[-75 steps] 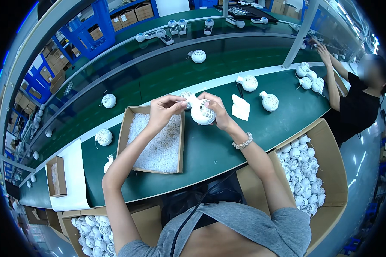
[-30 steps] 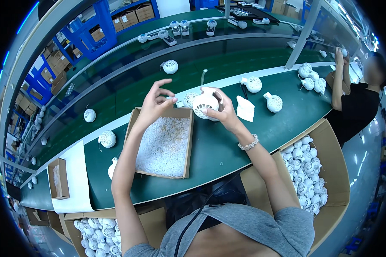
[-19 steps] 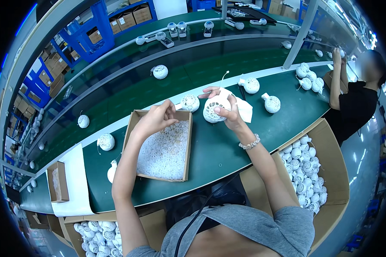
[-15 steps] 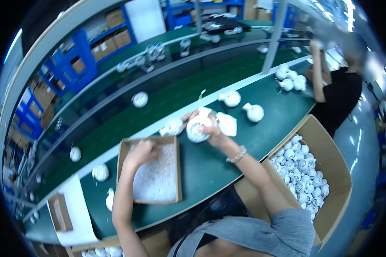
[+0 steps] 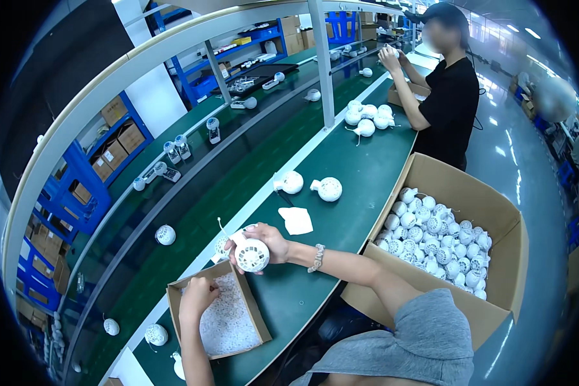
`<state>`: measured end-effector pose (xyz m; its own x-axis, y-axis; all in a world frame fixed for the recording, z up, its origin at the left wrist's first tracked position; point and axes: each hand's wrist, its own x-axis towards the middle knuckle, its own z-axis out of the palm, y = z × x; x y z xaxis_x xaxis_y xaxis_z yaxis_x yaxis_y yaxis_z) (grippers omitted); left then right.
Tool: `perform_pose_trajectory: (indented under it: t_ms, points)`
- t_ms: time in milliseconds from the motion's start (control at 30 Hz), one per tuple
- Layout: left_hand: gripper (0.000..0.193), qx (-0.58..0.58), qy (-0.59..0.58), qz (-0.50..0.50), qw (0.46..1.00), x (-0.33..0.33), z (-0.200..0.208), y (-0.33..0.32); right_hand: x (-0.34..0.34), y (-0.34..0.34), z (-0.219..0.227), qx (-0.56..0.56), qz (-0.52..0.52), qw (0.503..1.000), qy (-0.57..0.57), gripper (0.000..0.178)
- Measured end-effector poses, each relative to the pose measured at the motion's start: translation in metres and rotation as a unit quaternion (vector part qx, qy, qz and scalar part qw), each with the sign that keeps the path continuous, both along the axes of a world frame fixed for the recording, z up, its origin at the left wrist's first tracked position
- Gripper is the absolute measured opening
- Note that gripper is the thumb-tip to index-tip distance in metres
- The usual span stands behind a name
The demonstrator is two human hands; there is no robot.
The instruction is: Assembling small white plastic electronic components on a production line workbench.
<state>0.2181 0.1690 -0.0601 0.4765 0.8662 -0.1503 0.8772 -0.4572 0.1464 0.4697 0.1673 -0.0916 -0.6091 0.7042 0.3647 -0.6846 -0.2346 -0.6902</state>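
My right hand (image 5: 271,243) is wrapped round a white ball-shaped housing (image 5: 251,256) with a perforated face and a short neck. A thin wire sticks up near it. My left hand (image 5: 198,297) is at the inner left side of a shallow cardboard box (image 5: 256,309), its fingers curled together. Small whitish translucent pieces (image 5: 228,325) cover the bottom of that box. Whatever the left fingertips hold is too small to make out. Another white ball (image 5: 222,247) is partly hidden just behind the right hand. A white cloth or paper piece (image 5: 296,220) lies beyond the right wrist.
Two white balls (image 5: 329,189) lie farther along the green bench, and a cluster of them (image 5: 367,117) sits near a co-worker (image 5: 453,96). At my right stands a large carton (image 5: 508,257) filled with similar balls. A grey post (image 5: 321,64) rises from the bench edge beside a green conveyor (image 5: 193,215).
The whole view has swung to the right, showing more of the co-worker and carton. My right hand still grips the ball, and my left hand remains in the box with fingers curled.
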Motion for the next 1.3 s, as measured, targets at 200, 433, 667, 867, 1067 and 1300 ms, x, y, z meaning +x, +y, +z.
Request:
perform_pose_trajectory:
  t_ms: [200, 433, 667, 867, 1067, 1300]
  points:
    - [0.013, 0.009, -0.041, -0.011, 0.999, -0.001, 0.002, -0.009, -0.005, -0.003, 0.005, -0.04, -0.033, 0.999, -0.012, 0.05]
    - [0.013, 0.002, -0.021, -0.019, 1.0, 0.007, 0.008, -0.011, 0.005, 0.004, 0.002, -0.02, -0.074, 0.996, 0.038, 0.049]
    - [0.011, -0.015, -0.102, -0.029, 0.994, 0.016, 0.014, -0.022, -0.002, -0.003, 0.013, -0.049, -0.128, 0.991, -0.013, 0.048]
    - [0.013, -0.021, -0.131, -0.08, 0.988, 0.012, 0.009, -0.015, 0.001, 0.003, 0.017, -0.035, -0.099, 0.993, 0.046, 0.049]
    - [0.013, 0.001, -0.125, -0.074, 0.989, 0.014, 0.009, -0.017, 0.082, -0.053, 0.142, 0.383, -0.463, 0.793, -0.099, 0.048]
    - [0.01, 0.031, -0.122, -0.086, 0.988, 0.021, 0.013, -0.019, 0.168, -0.221, 0.258, 0.708, -0.545, 0.267, -0.362, 0.046]
